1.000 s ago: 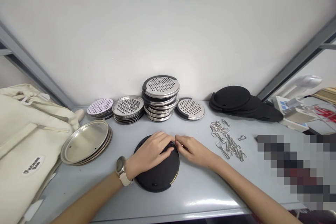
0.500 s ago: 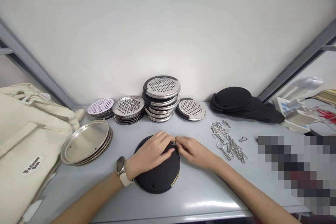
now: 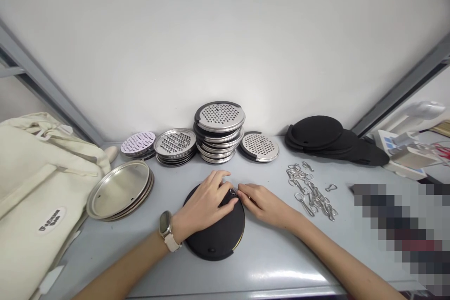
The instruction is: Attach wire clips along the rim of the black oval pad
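A round black disc (image 3: 220, 234) with a thin gold rim lies flat on the grey table in front of me. My left hand (image 3: 206, 204), with a watch on its wrist, rests on the disc's far half, fingers curled at the edge. My right hand (image 3: 263, 204) is beside it at the disc's upper right edge, fingers pinched on a small metal ring clip (image 3: 234, 191). The two hands' fingertips meet at that clip.
Loose metal clips (image 3: 311, 192) lie right of my hands. At the back stand stacks of perforated steel discs (image 3: 220, 129), and a pile of black discs (image 3: 323, 138). Plain steel plates (image 3: 121, 190) and a cream bag (image 3: 38, 187) are left.
Both hands stay at the disc's edge; the left fingers have curled slightly more round the clip. The camera view has shifted a little.
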Available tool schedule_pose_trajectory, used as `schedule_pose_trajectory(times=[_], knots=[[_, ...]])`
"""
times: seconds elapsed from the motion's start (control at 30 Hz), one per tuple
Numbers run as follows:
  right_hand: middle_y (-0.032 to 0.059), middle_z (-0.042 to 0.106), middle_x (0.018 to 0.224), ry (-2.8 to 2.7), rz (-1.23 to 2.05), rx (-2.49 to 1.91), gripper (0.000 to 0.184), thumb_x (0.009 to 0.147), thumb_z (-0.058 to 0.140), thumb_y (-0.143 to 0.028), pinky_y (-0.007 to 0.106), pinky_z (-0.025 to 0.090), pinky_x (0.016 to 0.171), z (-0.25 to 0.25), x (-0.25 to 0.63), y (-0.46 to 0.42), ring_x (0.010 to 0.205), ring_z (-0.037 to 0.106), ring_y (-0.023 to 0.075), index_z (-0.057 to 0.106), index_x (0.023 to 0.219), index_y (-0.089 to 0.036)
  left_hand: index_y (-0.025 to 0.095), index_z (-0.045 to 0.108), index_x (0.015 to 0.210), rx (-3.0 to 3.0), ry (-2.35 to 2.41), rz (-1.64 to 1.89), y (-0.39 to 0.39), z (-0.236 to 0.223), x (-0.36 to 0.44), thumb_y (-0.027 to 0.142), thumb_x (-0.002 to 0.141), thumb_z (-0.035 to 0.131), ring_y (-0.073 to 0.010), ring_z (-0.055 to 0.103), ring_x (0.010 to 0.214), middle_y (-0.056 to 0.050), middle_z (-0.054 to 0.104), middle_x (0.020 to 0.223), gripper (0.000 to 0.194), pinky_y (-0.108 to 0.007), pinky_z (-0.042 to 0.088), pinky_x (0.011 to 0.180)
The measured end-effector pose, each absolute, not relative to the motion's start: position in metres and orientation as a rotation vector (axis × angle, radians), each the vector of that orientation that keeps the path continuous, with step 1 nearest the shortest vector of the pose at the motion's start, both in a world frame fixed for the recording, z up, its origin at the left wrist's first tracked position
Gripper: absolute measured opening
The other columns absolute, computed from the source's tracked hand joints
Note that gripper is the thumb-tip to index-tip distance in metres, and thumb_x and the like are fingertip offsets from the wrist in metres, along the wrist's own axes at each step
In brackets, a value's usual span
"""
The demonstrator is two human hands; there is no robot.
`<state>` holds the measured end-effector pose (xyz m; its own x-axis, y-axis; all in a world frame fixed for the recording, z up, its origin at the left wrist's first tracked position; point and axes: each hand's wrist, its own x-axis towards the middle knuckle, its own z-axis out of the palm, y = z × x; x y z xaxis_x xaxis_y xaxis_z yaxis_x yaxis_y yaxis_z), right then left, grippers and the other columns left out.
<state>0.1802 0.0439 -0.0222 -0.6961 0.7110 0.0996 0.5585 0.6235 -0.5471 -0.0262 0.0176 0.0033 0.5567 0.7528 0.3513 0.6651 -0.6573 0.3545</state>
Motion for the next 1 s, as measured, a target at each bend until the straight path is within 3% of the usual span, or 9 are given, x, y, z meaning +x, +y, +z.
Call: schedule_pose_trajectory(times=[0.3, 0.53, 1.0], knots=[[-0.0006, 0.05, 0.07, -2.532, 0.718, -1.008, 0.027, 0.1, 0.029, -0.026, 0.025, 0.034, 0.06, -0.022, 0.1793, 0.0438, 0.061, 0.045, 0.0132, 0.04, 0.076, -0.02, 0.018, 0.054, 0.104, 2.614, 1.177, 0.665, 0.0183, 0.0043, -0.0262, 0.024, 0.089, 0.053, -0.0233, 0.047, 0.113, -0.01, 0.05, 0.117, 0.015, -0.039, 0.043, 0.097], [-0.0003, 0.051, 0.069, -2.517, 0.719, -1.013, 0.027, 0.099, 0.032, -0.026, 0.025, 0.035, 0.059, -0.0216, 0.1788, 0.0434, 0.06, 0.045, 0.0128, 0.042, 0.075, -0.02, 0.019, 0.055, 0.096, 2.628, 1.158, 0.607, 0.0202, 0.004, -0.0249, 0.026, 0.092, 0.049, -0.0186, 0.054, 0.089, -0.003, 0.059, 0.091, 0.01, -0.035, 0.042, 0.084], [0.0, 0.051, 0.068, -2.497, 0.729, -1.016, 0.027, 0.098, 0.033, -0.025, 0.025, 0.036, 0.059, -0.0213, 0.1783, 0.0428, 0.06, 0.045, 0.013, 0.045, 0.075, -0.019, 0.018, 0.051, 0.091, 2.645, 1.161, 0.595, 0.0197, 0.0035, -0.0252, 0.028, 0.093, 0.046, -0.0193, 0.054, 0.088, -0.004, 0.057, 0.09, 0.011, -0.035, 0.042, 0.083]])
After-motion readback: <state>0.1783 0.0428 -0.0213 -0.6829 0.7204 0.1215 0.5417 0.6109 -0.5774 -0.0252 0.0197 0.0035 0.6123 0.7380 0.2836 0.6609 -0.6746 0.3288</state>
